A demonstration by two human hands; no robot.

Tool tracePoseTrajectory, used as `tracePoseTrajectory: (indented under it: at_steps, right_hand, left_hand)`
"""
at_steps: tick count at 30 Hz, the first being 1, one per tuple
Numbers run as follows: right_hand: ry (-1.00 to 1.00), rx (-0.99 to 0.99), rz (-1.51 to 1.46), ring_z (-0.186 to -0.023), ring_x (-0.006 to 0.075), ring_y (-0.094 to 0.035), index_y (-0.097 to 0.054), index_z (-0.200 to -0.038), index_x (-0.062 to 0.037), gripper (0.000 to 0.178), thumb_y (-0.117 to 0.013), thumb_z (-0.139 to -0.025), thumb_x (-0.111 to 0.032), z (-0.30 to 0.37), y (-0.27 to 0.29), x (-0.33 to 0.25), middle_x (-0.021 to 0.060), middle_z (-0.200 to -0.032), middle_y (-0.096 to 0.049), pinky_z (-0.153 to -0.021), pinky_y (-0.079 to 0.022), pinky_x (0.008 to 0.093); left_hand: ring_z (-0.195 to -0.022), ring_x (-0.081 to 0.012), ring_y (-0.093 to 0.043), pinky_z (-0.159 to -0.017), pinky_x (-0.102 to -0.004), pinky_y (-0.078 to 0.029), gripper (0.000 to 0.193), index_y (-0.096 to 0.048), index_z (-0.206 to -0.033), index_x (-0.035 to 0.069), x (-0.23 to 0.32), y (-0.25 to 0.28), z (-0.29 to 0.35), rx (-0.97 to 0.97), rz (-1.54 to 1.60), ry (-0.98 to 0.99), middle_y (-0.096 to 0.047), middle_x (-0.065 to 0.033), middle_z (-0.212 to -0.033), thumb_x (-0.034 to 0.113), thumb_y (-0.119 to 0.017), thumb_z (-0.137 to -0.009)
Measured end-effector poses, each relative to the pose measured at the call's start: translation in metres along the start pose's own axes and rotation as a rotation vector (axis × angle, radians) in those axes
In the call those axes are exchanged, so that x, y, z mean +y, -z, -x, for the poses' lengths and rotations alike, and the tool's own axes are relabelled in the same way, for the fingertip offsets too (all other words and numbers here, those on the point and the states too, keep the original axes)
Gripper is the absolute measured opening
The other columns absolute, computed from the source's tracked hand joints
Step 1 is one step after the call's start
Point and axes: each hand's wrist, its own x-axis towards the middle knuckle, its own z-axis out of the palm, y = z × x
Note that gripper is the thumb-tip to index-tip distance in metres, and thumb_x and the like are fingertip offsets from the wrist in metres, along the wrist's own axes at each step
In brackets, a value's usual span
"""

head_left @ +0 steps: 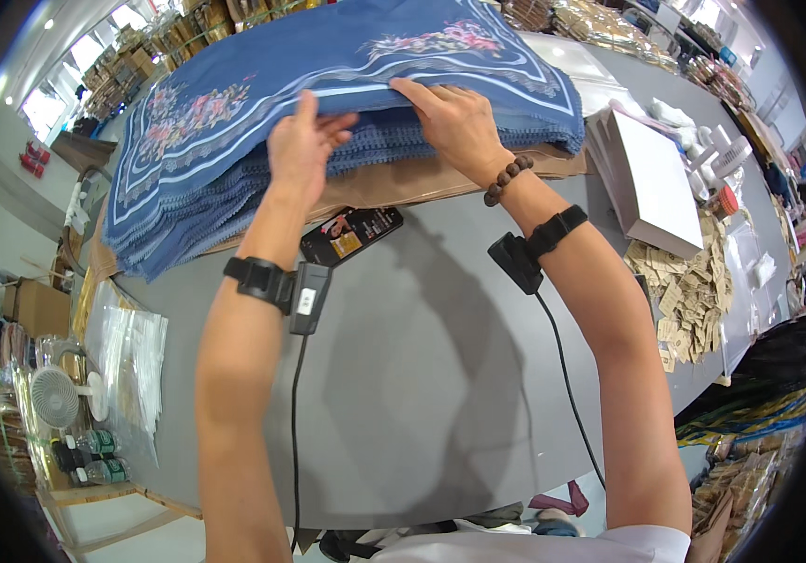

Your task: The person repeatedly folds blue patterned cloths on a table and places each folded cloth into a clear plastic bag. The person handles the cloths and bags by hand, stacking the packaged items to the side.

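Observation:
A thick stack of blue printed scarves [192, 202] with pink flower corners and white border lines lies at the far side of the grey table [403, 375]. My right hand [459, 122] pinches the near edge of the top scarf [300, 52] between thumb and fingers and lifts it slightly off the layers below. My left hand [304, 150], slightly blurred, is beside that edge with its thumb up and fingers apart, holding nothing. Brown paper [440, 180] shows under the stack. Below my left hand, a phone [351, 235] with its screen lit lies on the table.
A white box [661, 183] and a pile of beige tags [689, 296] are on the right, with a small white fan [726, 155] behind. Clear plastic bags [131, 366] lie at the left edge, near another fan [56, 394] and bottles [98, 469]. Cables [296, 422] hang from both wrist straps.

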Motion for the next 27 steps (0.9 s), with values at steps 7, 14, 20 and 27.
tracePoseTrajectory:
  at_steps: [7, 14, 20, 27]
  right_hand:
    - [-0.529, -0.157, 0.181, -0.083, 0.036, -0.072, -0.074, -0.117, -0.0144, 0.026, -0.067, -0.092, -0.01, 0.042, 0.09, 0.066, 0.0129, -0.091, -0.075, -0.075, -0.056, 0.0444]
    - [-0.262, 0.113, 0.015, -0.12, 0.0288, -0.063, -0.082, -0.104, -0.0113, 0.029, -0.084, -0.078, 0.001, 0.05, 0.195, 0.014, 0.0128, -0.132, -0.066, -0.093, -0.054, 0.038]
    - [-0.658, 0.241, -0.1, -0.096, 0.0115, -0.068, -0.077, -0.114, 0.0003, 0.016, -0.069, -0.1, -0.005, 0.109, 0.288, 0.011, 0.0079, -0.104, -0.076, -0.083, -0.055, 0.0259]
    - [-0.911, 0.504, -0.297, -0.11, 0.0141, -0.065, -0.069, -0.132, -0.0001, 0.032, -0.061, -0.108, -0.02, 0.176, 0.366, 0.12, 0.0093, -0.124, -0.071, -0.099, -0.05, 0.029]
  left_hand:
    - [-0.092, -0.0272, -0.069, -0.075, -0.0399, -0.062, 0.04, -0.053, -0.11, -0.008, 0.036, 0.065, 0.002, 0.455, 0.091, -0.417, -0.065, -0.0182, -0.11, 0.03, -0.063, -0.104]
    - [-0.1, -0.0275, -0.068, -0.08, -0.0412, -0.057, 0.022, -0.057, -0.116, -0.001, 0.027, 0.103, 0.002, 0.575, 0.167, -0.209, -0.065, -0.0142, -0.115, 0.01, -0.064, -0.099]
    - [-0.102, -0.0275, -0.068, -0.083, -0.0431, -0.058, 0.028, -0.058, -0.12, -0.002, 0.03, 0.112, 0.008, 0.591, 0.301, -0.13, -0.066, -0.0126, -0.114, 0.002, -0.067, -0.094]
    - [-0.098, -0.0283, -0.07, -0.083, -0.0422, -0.059, 0.039, -0.059, -0.123, -0.011, 0.064, 0.21, 0.03, 0.891, 0.208, -0.212, -0.067, -0.017, -0.115, 0.006, -0.071, -0.091]
